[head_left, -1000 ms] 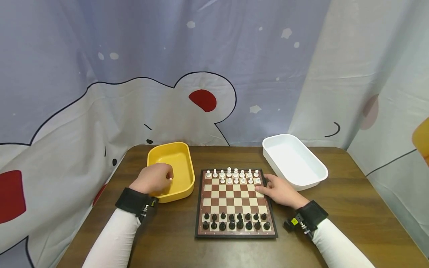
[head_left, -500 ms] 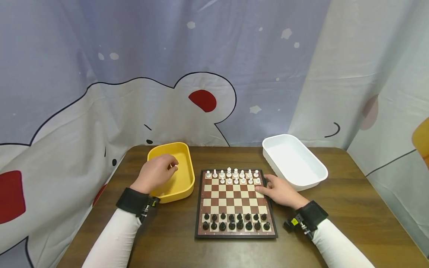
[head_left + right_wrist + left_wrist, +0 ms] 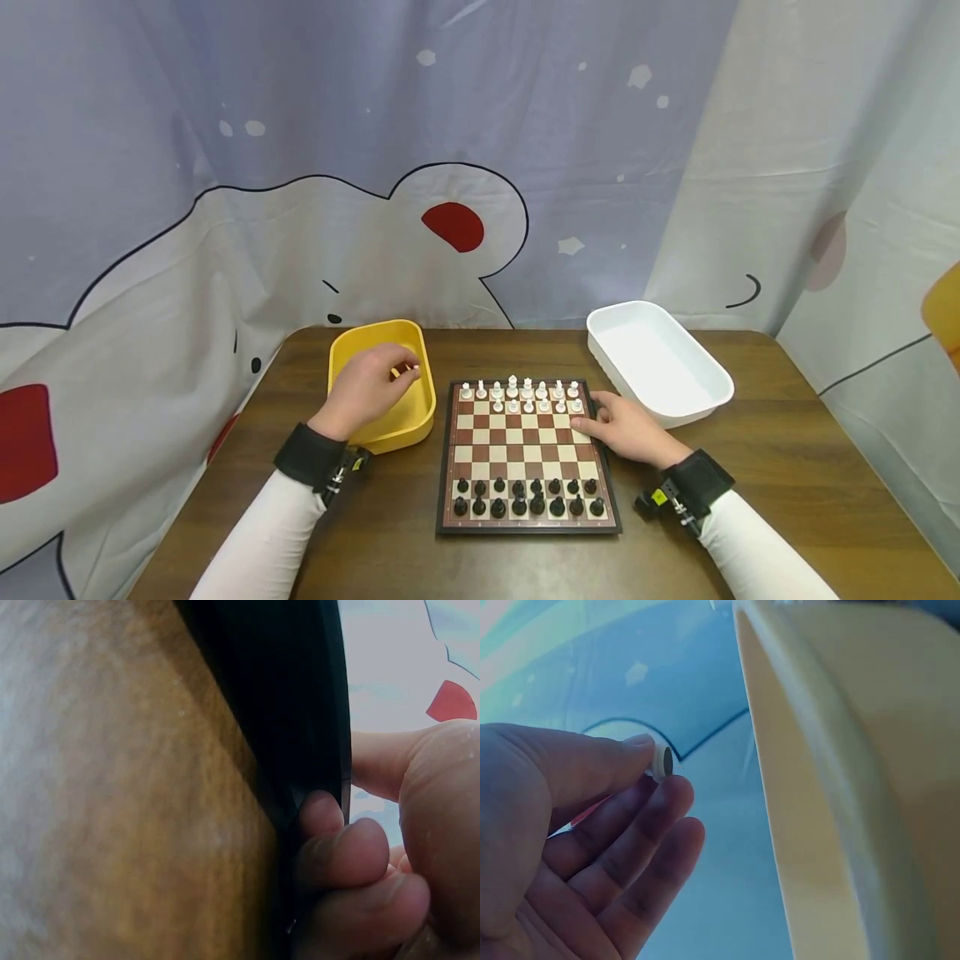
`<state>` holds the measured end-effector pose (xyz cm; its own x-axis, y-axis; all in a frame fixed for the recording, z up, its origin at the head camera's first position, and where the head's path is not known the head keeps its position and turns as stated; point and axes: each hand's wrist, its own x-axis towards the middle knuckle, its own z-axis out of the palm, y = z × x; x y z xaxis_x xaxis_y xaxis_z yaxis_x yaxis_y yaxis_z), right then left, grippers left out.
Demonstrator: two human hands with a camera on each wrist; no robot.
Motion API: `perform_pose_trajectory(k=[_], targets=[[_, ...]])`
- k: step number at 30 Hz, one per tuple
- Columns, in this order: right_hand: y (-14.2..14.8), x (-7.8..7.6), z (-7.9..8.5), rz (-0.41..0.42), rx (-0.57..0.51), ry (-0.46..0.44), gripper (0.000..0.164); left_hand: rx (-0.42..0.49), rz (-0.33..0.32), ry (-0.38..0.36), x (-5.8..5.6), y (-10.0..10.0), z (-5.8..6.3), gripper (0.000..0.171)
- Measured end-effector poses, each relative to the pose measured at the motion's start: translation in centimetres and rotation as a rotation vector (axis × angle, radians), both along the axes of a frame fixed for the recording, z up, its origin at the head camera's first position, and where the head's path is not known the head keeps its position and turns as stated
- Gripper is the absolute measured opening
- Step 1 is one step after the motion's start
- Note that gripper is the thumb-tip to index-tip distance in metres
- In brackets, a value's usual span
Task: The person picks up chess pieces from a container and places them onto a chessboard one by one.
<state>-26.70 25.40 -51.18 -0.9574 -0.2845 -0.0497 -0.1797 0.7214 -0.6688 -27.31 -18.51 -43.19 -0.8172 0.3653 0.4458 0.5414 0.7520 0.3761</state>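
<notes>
My left hand (image 3: 366, 390) is over the yellow bin (image 3: 429, 375), pinching a small white chess piece (image 3: 662, 763) between thumb and fingertips. In the left wrist view the piece's round dark-bottomed base shows; the fingers hide most of the rest. My right hand (image 3: 632, 428) grips the right edge of the chessboard (image 3: 523, 451), thumb on top and the other fingers curled against its side. White chess pieces (image 3: 528, 388) stand along the far end, with bare squares at the left of their second row. Two rows of black chess pieces (image 3: 519, 505) stand at the near end.
A white bin (image 3: 701, 367) lies on the wooden table (image 3: 375, 533) behind my right hand. The yellow bin's wall rises close beside my left hand. Behind the table hangs a patterned curtain (image 3: 337, 125).
My left hand has risen from inside the yellow bin and shifted right, bringing the white chess piece with it. My right hand stays at the board's edge.
</notes>
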Motion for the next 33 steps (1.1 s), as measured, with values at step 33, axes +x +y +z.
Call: perform_pose_trajectory(k=[33], targets=[[-0.2,0.2,0.3,0.001,0.003,-0.004,0.090,-0.012,-0.159,-0.048,0.5,7.4,-0.6,0.013]])
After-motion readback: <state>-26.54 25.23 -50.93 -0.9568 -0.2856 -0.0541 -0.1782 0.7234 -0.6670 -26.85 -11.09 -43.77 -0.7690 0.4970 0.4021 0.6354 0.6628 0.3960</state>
